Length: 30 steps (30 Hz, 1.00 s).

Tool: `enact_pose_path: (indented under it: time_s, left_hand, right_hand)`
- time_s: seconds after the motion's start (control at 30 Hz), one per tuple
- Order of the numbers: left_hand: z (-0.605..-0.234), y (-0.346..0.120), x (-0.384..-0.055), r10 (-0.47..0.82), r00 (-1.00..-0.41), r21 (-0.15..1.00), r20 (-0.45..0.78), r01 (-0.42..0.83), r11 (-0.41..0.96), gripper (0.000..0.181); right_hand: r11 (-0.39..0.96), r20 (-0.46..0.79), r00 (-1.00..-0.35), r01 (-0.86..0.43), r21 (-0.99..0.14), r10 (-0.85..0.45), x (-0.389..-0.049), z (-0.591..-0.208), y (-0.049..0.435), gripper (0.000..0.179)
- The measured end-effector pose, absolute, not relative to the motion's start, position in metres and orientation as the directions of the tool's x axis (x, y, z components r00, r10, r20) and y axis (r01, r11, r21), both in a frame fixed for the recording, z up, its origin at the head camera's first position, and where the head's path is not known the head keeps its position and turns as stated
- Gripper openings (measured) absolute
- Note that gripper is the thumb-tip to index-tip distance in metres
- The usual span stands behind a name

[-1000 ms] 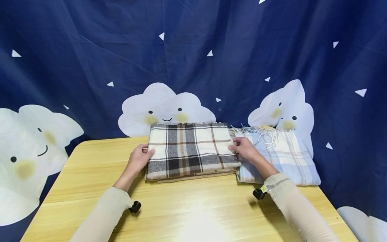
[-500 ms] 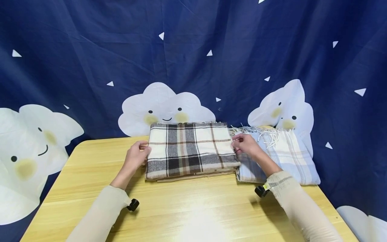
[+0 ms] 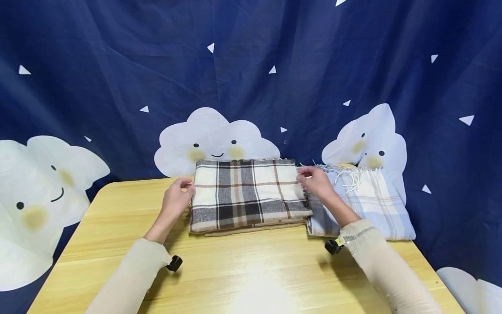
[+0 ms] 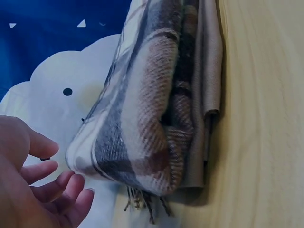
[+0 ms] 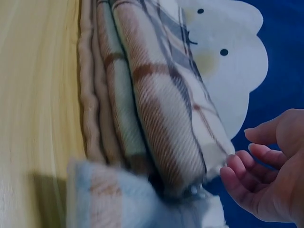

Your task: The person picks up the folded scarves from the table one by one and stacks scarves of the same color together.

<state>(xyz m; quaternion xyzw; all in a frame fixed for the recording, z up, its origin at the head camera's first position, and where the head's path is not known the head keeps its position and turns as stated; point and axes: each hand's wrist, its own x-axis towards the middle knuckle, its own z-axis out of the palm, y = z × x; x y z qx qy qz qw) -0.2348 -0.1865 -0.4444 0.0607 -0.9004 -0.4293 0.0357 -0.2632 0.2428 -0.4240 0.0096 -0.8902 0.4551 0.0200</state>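
Observation:
A folded brown, black and cream plaid scarf [image 3: 247, 192] lies mid-table at the back, on top of a folded plain tan cloth [image 4: 212, 71]. Dark fringe shows under its left end in the left wrist view. My left hand [image 3: 177, 198] is just off the scarf's left edge, its fingers loosely bent with nothing between them. At the opposite edge, my right hand [image 3: 317, 183] hovers with thumb and fingers parted, fingertips close to the fabric. Beneath that hand, a folded light blue and white plaid scarf [image 3: 376, 207] with pale fringe reaches up against the brown one.
The wooden table [image 3: 235, 266] spreads out in front of the scarves. Behind its back edge hangs a navy curtain [image 3: 251, 87] printed with smiling clouds. A small black camera [image 3: 174, 263] sits at the left wrist, another [image 3: 333, 247] at the right.
Earlier both hands held the brown plaid scarf's side edges, thumbs on top. They have since let go and drawn slightly outward, the right also a little upward. The scarves stay in place.

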Motion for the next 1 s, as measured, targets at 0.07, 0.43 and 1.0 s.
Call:
enact_pose_path:
  time_s: [0.07, 0.43, 1.0]
  left_hand:
    - [-0.442, -0.183, -0.234, -0.143, -0.989, 0.779, 0.03, -0.067, 0.623, 0.045]
    - [-0.436, -0.149, -0.23, -0.049, -0.99, 0.764, 0.136, 0.073, 0.641, 0.038]
    - [-0.455, -0.109, -0.219, 0.148, -0.962, 0.553, 0.228, 0.253, 0.794, 0.033]
  right_hand:
    - [0.584, 0.059, -0.998, -0.044, -0.811, 0.006, -0.264, -0.423, 0.237, 0.033]
    - [0.634, 0.194, -0.981, -0.171, -0.754, -0.034, -0.266, -0.43, 0.202, 0.027]
    - [0.697, 0.251, -0.952, -0.3, -0.652, -0.174, -0.248, -0.454, 0.146, 0.021]
